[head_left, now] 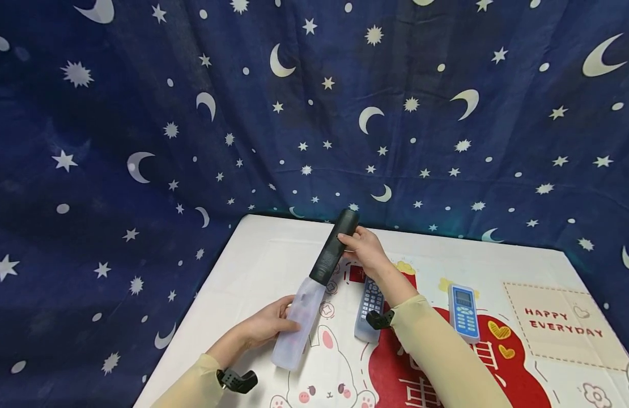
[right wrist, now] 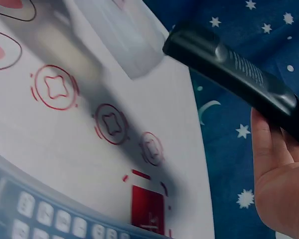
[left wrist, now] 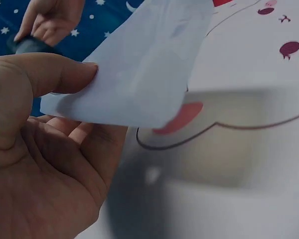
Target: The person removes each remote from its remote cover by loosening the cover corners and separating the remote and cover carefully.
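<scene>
My left hand (head_left: 263, 326) pinches a translucent white remote-control cover (head_left: 300, 323) near its lower end, thumb on top and fingers beneath. In the left wrist view the cover (left wrist: 134, 69) looks thin and flexible. My right hand (head_left: 365, 250) grips a black remote control (head_left: 332, 252) by its far part. The remote lies in line with the cover, its near end right at the cover's upper end in the head view. Ridges show on the remote's (right wrist: 239, 69) back in the right wrist view, where a small gap parts it from the cover (right wrist: 129, 45).
A remote control in a bluish cover (head_left: 369, 303) lies on the table below my right forearm. Farther right is a blue-and-white remote (head_left: 464, 314) with a small screen. The white table (head_left: 273, 243) bears printed drawings; a dark blue star-patterned curtain (head_left: 314, 113) hangs behind it.
</scene>
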`<state>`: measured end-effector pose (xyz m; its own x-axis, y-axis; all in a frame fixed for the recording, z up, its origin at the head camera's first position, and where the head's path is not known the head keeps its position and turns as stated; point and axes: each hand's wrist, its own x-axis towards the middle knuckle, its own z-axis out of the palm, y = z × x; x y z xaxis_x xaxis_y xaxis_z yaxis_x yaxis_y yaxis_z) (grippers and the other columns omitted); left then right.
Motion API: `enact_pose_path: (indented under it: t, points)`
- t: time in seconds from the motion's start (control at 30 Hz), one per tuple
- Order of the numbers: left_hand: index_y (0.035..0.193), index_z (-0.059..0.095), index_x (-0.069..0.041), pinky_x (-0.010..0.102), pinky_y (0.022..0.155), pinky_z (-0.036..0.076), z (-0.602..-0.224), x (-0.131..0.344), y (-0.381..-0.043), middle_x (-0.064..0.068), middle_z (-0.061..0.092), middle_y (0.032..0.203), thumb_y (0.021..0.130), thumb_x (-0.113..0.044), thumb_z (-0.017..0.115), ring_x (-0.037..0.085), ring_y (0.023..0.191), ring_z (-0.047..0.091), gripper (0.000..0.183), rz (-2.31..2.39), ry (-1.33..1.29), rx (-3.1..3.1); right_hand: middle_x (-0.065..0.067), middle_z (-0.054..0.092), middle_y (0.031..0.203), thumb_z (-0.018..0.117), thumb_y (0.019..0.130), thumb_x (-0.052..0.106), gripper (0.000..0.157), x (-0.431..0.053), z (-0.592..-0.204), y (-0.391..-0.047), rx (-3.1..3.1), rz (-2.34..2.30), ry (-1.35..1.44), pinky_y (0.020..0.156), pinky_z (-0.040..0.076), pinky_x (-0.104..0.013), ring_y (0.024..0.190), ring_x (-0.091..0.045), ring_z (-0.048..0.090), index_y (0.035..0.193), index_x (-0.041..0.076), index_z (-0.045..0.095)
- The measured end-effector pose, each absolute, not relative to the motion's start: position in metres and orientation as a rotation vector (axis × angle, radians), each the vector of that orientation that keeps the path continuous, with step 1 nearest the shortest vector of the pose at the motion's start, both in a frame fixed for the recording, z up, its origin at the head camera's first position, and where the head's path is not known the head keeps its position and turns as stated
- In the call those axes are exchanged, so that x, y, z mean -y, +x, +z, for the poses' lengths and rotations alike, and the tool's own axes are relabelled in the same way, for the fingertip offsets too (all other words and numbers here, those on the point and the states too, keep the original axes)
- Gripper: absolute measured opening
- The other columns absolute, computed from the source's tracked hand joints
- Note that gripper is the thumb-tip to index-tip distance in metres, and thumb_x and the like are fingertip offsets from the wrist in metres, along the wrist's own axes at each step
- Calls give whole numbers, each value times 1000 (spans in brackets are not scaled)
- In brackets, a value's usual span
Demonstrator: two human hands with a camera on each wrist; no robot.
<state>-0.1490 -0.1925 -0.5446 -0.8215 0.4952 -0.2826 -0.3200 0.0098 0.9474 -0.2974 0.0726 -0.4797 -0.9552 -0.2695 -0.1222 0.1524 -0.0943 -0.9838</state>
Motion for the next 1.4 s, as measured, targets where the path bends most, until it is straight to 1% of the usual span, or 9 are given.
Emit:
enact_pose_path:
  t: [0.17,0.3,0.47,0.67,0.8,0.93,1.1,1.27,1.4]
  points:
    - [159,18,-1,45,87,57,-541,210,-150,18,62,126,95,-3,65,30,108,65,80,1878,143,-1775,-20,65,129,70,98,17,50,-80,-472,-299,-1935,-2153,-173,93,57,-36,104,-23,70,142,4,50]
    - [160,18,-3,43,87,56,-539,224,-155,17,58,129,100,-8,57,27,108,63,72,1904,65,-1834,-21,65,130,70,99,19,50,-79,-470,-296,-2023,-2105,-248,98,55,-40,112,-29,69,142,5,51]
    - [161,21,-6,41,85,56,-538,242,-165,19,56,131,103,-13,50,25,106,62,66,1923,-69,-1929,-11,67,133,71,99,20,50,-67,-468,-287,-2151,-1982,-391,100,53,-42,119,-27,66,143,7,54]
    - [160,23,-5,41,85,55,-536,257,-175,21,53,136,104,-16,51,26,107,61,64,1900,-160,-2023,-6,72,123,73,97,19,40,-51,-471,-272,-2347,-1762,-624,97,55,-42,114,-24,68,136,12,65]
    - [159,25,-4,42,85,56,-535,263,-180,22,53,135,104,-16,51,27,108,61,63,1881,-199,-2057,3,72,121,75,95,20,34,-43,-476,-264,-2528,-1544,-788,91,57,-41,113,-21,67,129,24,72]
    - [159,24,-3,41,85,55,-536,267,-185,23,52,137,104,-14,50,28,110,59,61,1854,-194,-2085,13,70,124,77,94,26,34,-37,-483,-259,-2670,-1291,-992,96,53,-43,118,-16,63,126,33,74]
    - [158,25,1,40,85,55,-538,270,-192,23,53,133,103,-10,50,27,108,60,61,1855,-155,-2099,9,70,128,80,90,19,39,-33,-495,-254,-2724,-1053,-1354,104,49,-39,125,-14,61,128,26,74]
    - [158,27,2,39,82,55,-539,273,-199,21,58,127,102,-10,52,25,101,62,62,1845,-146,-2131,1,70,129,82,87,9,42,-28,-505,-251,-2748,-820,-1761,101,52,-37,125,-20,62,127,19,75]
    - [159,28,1,40,81,56,-539,274,-203,22,59,125,102,-10,52,25,99,63,62,1844,-153,-2143,0,71,128,82,85,7,44,-24,-513,-248,-2760,-669,-1932,98,54,-35,124,-22,63,127,18,74]
